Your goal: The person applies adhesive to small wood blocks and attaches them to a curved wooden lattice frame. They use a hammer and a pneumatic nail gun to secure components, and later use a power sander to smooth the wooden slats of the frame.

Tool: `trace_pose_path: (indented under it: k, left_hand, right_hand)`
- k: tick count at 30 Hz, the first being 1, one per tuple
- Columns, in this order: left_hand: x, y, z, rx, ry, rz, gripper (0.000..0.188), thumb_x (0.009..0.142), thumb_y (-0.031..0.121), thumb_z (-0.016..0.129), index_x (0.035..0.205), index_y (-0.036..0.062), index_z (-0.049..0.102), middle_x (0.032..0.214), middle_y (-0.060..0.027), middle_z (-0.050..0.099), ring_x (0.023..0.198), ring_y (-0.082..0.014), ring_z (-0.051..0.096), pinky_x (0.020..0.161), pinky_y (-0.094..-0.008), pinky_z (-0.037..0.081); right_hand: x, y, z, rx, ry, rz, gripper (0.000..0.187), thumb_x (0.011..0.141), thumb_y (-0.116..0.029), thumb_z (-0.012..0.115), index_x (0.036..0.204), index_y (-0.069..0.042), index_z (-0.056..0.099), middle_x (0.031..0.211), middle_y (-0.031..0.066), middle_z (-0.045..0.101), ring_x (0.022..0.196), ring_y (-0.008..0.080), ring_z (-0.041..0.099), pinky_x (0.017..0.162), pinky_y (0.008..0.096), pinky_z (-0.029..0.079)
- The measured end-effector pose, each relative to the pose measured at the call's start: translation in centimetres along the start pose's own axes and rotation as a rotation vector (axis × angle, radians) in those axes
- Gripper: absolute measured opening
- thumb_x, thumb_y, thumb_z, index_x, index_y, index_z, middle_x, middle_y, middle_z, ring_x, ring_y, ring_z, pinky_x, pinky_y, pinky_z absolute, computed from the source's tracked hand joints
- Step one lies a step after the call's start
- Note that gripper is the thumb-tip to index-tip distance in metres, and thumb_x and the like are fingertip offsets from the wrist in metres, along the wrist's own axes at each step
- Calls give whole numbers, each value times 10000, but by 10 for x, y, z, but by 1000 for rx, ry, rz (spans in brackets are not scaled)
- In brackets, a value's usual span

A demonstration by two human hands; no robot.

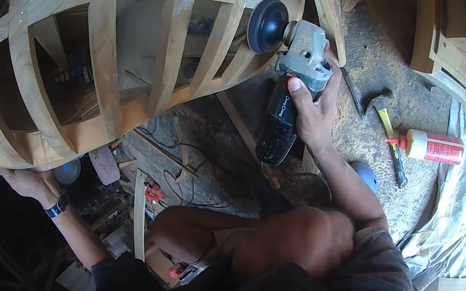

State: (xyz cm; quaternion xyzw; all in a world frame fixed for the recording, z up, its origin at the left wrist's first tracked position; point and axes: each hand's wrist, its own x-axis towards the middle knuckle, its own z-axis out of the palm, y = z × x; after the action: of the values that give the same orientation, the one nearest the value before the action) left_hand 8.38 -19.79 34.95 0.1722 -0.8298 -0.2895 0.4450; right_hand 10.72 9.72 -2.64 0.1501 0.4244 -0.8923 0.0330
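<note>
My right hand (315,113) is wrapped round a grey and black angle grinder (311,57), thumb on top near its head. A round black sanding pad (268,26) on the grinder faces left and meets or nearly meets a slat at the right end of a curved wooden frame (171,38). Whether the pad touches the wood I cannot tell. The frame is built of bowed slats crossed by a long bent rail. At its lower left corner my left hand (32,184), with a dark watch on the wrist, grips the bottom edge; its fingertips are hidden behind the wood.
On the dusty floor to the right lie a yellow-handled claw hammer (391,131), a red and cream bottle (434,147) and a thin dark metal tool (353,93). Dark cables (206,159), wood strips and jumbled tools lie below the frame. A wooden piece (465,103) stands far right.
</note>
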Motion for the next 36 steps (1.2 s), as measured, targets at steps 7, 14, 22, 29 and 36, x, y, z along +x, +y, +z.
trace_pose_path:
  k: [7, 14, 22, 29, 36]
  left_hand:
    - [5, -2, -6, -2, -54, 17, 642, 1110, 417, 366, 1543, -55, 326, 1588, -206, 373, 1394, -369, 463, 1175, -515, 427]
    - [1, -3, -1, 3, -49, 24, 640, 1114, 422, 323, 1545, -51, 326, 1587, -199, 377, 1410, -361, 443, 1192, -516, 396]
    - [-5, 1, 3, -20, -57, -11, 659, 1113, 436, 315, 1566, -42, 289, 1605, -196, 350, 1427, -367, 426, 1201, -518, 382]
    - [-3, 6, 4, -47, -53, 11, 669, 1119, 445, 323, 1571, -46, 270, 1615, -196, 337, 1440, -342, 404, 1239, -474, 321]
    - [0, -1, 0, -84, -89, -2, 711, 1104, 477, 368, 1556, -67, 288, 1610, -200, 352, 1445, -345, 402, 1234, -482, 319]
  right_hand:
    - [-5, -2, -1, 55, 40, 49, 687, 956, -239, 744, 1411, 33, 307, 1207, 134, 578, 1075, 161, 595, 952, 323, 498]
    - [-6, 2, 3, 42, 45, 58, 694, 956, -268, 744, 1414, 26, 313, 1219, 138, 572, 1076, 162, 590, 941, 334, 505]
    - [6, -13, 10, -60, -64, -132, 760, 934, -231, 763, 1437, 50, 267, 1252, 151, 553, 1127, 189, 581, 986, 357, 488]
    - [6, -2, -3, 65, -1, 47, 730, 937, -230, 758, 1420, 52, 290, 1201, 142, 578, 1080, 178, 602, 951, 343, 512]
    - [3, -4, 6, -20, -28, -89, 737, 930, -204, 752, 1436, 41, 275, 1226, 142, 561, 1111, 177, 582, 979, 343, 488]
